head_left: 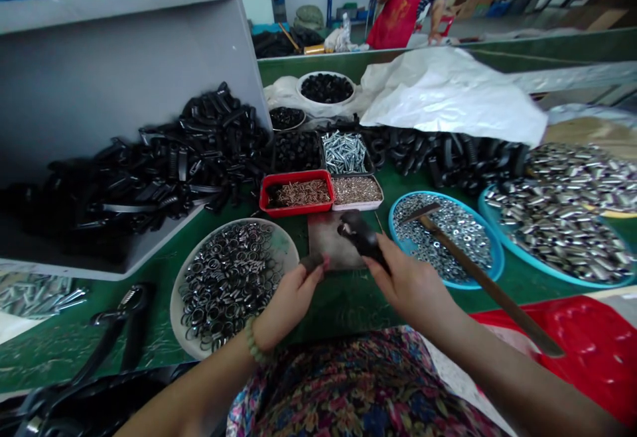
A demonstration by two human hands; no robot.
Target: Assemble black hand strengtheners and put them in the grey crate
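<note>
My right hand (411, 281) is closed round a black plastic handle piece (365, 238) with a bit of metal at its far end. It is held over a grey metal plate (326, 235) on the green table. My left hand (288, 298), fingers pinched together, is at the plate's near left corner. A short dark piece or finger wrap (312, 262) shows at its fingertips; which one I cannot tell. Left of that hand stands a white dish of metal rings (229, 278). Behind the plate are a red tray of small copper-coloured pins (298, 193) and a pale tray of tiny rivets (357, 190).
A hammer (468, 264) lies across a blue basin of nuts (448, 231). Metal sleeves (572, 211) fill another basin at right. A tipped grey crate (149, 46) holds black handles (174, 165). Screws (344, 152) stand behind. A person in a red apron (401, 6) is across the table.
</note>
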